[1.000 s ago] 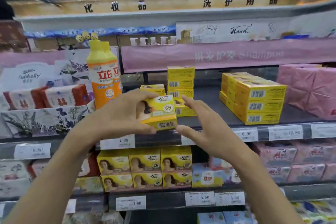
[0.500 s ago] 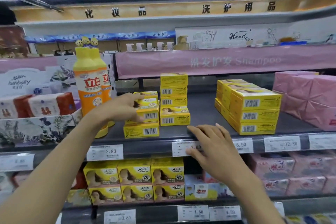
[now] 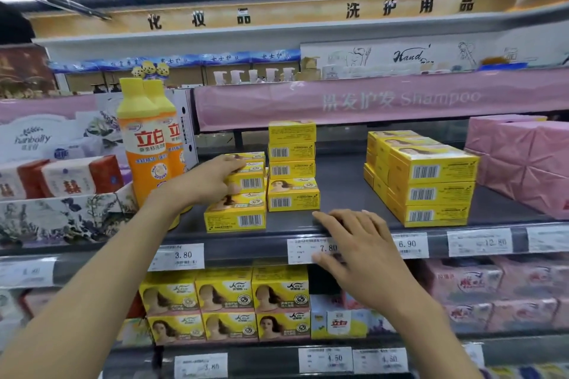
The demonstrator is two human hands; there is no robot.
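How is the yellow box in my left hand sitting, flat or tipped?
Flat. The yellow box lies level on the lower box of its stack, barcode side facing out, while the left hand holds its left end.

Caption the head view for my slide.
Left hand grips a stacked yellow box; right hand rests on the shelf edge.

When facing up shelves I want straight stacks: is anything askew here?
Yes. The stack of yellow boxes that the left hand grips is staggered: its bottom box juts forward of those above, out past the taller stack beside it. Nothing looks spilled or damaged.
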